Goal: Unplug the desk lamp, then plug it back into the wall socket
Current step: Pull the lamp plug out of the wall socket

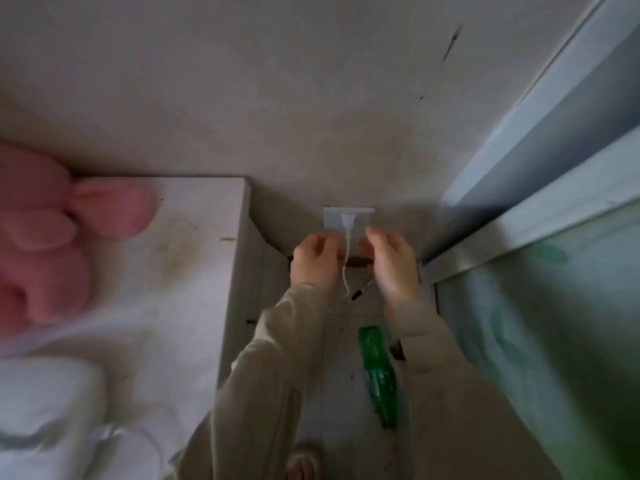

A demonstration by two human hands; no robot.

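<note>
A white wall socket (360, 216) sits low on the grey wall. A white plug (347, 220) is seated in it, and its thin white cord (346, 268) hangs down between my hands. My left hand (313, 261) is just left of the cord, fingers curled, holding nothing that I can see. My right hand (393, 261) is just right of the cord, fingers loosely apart and reaching up near the socket's lower edge. Neither hand touches the plug. The lamp itself is out of view.
A white desk (194, 271) stands at the left with a pink plush toy (52, 237) and a white object (45, 403) on it. On the floor lie a green bottle (377, 375) and a black pen (362, 291). A pale blue frame (519, 216) runs along the right.
</note>
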